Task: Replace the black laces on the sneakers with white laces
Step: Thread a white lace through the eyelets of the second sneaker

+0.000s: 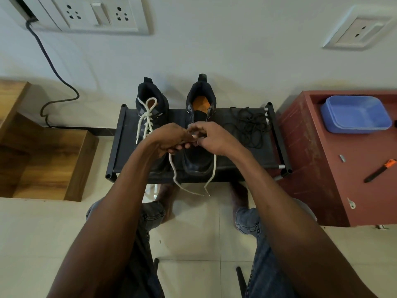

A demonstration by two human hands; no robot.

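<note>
While unlaced, right sneaker (198, 155), white lace (174, 173) dangling

Two sneakers stand side by side on a low rack (123, 134) set against the wall: the laced sneaker (150, 110) on the left, the unlaced sneaker (199, 155) on the right. A heap of removed laces (250, 127) lies on the rack further right. Both hands meet above the unlaced sneaker. A cabinet (318, 168) stands right of the rack, with a tub (355, 114) on it.
</note>
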